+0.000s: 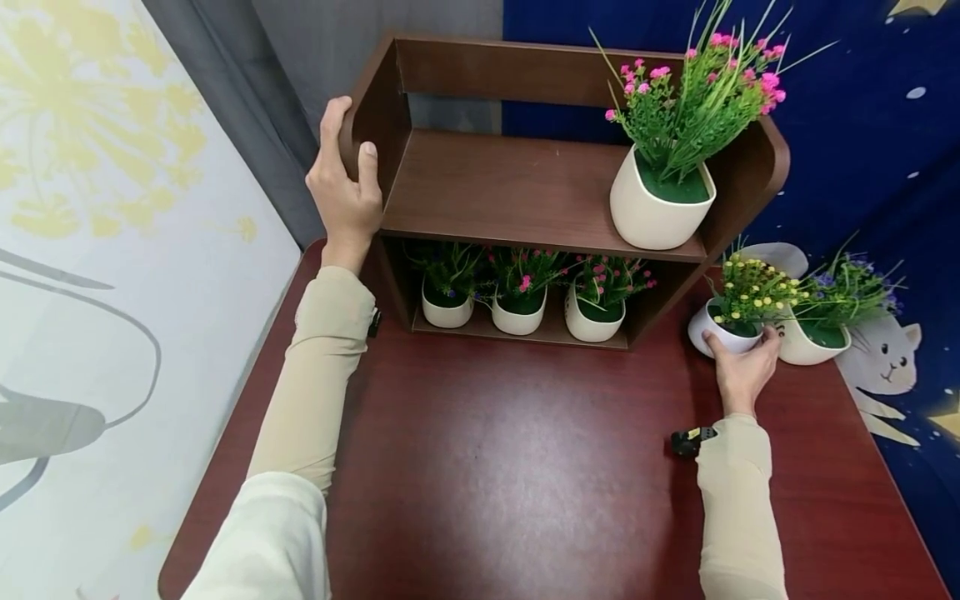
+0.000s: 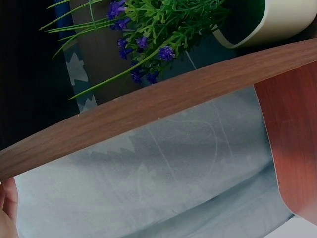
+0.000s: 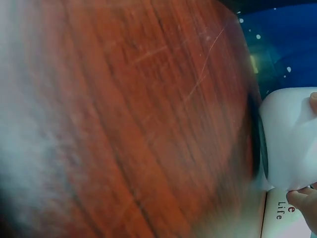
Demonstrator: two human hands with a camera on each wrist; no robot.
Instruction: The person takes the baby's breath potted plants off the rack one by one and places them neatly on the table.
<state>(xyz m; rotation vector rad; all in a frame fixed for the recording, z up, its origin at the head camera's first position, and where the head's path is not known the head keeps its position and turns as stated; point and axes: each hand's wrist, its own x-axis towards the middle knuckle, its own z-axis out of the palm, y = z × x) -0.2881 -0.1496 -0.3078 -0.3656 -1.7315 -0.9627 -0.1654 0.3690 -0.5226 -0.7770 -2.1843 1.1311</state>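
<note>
My left hand (image 1: 347,187) grips the upper left side panel of a brown wooden shelf (image 1: 487,179), thumb inside and fingers outside. A sliver of that hand shows at the panel's edge in the left wrist view. At the right of the table, my right hand (image 1: 744,373) holds a smooth white pot (image 3: 287,141) of yellow flowers (image 1: 757,287), thumb and fingers on opposite sides of it. Right beside it stands a cream pot (image 1: 810,346) of purple flowers. Another cream pot (image 1: 660,212) with pink flowers and long grass blades occupies the top tier's right end.
Three small potted plants (image 1: 517,317) line the shelf's lower tier. The shelf stands on a dark red table (image 1: 510,450), before a grey curtain (image 1: 457,21) and a blue starry cloth (image 1: 862,142). A white patterned panel (image 1: 112,250) borders the left side.
</note>
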